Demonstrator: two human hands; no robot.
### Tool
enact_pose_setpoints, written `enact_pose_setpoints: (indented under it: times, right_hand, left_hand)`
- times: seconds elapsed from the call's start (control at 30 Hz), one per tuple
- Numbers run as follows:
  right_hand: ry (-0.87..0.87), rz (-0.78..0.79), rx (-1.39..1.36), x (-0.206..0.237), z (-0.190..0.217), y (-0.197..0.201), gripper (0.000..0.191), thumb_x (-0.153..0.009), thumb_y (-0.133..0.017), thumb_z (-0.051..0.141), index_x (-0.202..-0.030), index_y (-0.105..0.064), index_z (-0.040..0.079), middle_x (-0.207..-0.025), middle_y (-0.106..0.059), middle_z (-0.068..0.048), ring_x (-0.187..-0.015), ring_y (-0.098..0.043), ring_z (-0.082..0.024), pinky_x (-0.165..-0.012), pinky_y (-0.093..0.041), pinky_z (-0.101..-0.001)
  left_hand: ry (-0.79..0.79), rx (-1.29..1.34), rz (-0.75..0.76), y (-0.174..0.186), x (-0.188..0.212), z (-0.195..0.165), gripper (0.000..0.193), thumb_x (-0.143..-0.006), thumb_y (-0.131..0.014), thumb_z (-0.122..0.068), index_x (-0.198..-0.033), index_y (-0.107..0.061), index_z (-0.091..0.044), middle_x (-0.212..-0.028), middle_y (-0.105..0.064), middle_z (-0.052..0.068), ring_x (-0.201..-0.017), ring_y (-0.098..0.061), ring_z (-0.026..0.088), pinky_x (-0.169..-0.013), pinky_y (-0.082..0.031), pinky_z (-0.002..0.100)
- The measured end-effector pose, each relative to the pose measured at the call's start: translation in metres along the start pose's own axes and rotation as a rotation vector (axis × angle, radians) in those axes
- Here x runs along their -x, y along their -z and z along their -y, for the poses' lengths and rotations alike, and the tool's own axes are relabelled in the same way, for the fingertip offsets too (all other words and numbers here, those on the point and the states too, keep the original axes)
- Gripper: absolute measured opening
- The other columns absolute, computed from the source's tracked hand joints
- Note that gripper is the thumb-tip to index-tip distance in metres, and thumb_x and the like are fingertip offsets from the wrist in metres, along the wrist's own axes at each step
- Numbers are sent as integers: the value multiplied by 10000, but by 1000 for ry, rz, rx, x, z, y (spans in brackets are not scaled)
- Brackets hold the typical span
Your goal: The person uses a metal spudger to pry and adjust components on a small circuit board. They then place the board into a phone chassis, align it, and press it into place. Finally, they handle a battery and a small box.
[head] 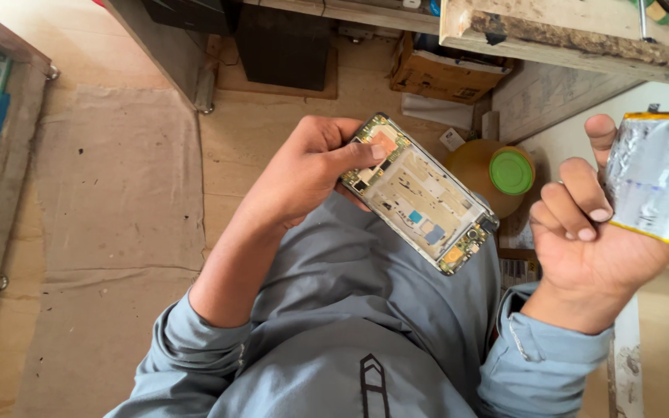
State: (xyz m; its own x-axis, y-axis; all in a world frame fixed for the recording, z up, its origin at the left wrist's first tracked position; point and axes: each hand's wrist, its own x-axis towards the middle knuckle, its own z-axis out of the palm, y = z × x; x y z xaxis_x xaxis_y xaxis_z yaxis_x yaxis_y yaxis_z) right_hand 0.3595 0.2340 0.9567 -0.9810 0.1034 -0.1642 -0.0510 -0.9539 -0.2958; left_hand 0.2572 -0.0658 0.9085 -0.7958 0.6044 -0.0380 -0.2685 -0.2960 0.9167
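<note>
1. Phone chassis [418,194], back cover off and circuit boards exposed, is serving as my landmark; I am seeing it tilted above the lap, over the grey shirt [350,325].
2. I am judging the step in hand as handling the opened phone and its removed battery. Doing it well means keeping the chassis held by its edges, with fingers off the exposed boards, and keeping the soft battery unbent.
3. Left hand [307,166] is gripping the chassis at its upper left end: fingers are curling behind it and the thumb [361,153] is pressing across the front near the copper-coloured patch. The grip is closed on the frame.
4. Right hand [594,232] is holding the silver battery pack [654,174], well to the right of the chassis. Fingers are wrapping partly round its left edge, half curled rather than fully clenched.
5. Just beyond the chassis's lower right end, a yellowish jar with a green lid [511,171] is standing on the floor; a cardboard box [443,73] is sitting further up.
</note>
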Motion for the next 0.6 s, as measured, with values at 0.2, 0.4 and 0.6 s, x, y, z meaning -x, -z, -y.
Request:
enact_pose_setpoints:
  times: [0.2, 0.4, 0.6]
  right_hand:
    - [3, 120, 408, 6, 7, 6, 840, -937, -520, 563, -1504, -462, -54, -810, -395, -11, -607, -307, -80, -592, -302, -207]
    - [133, 87, 571, 12, 2, 5, 547, -1074, -571, 423, -1408, -496, -4, -1341, -576, -204, -853, -516, -201, -669, -454, -276]
    - [133, 87, 655, 4, 2, 14, 332, -1044, -632, 97, -1325, -549, -59, -1197, -673, -291, -949, -714, -365, -669, -572, -338]
  left_hand:
    - [8, -20, -6, 0, -2, 0, 262, -987, -646, -184, -1074, -738, 45, -876, -773, 85, -736, -721, 121, -585, -600, 283]
    - [6, -19, 9, -1, -2, 0, 268, -988, -649, -197, -1071, -744, 39, -871, -773, 84, -733, -720, 121, -590, -603, 283]
    - [9, -39, -8, -3, -2, 2, 289, -994, -652, -228, -1069, -748, 34, -862, -770, 74, -720, -715, 115, -574, -596, 280]
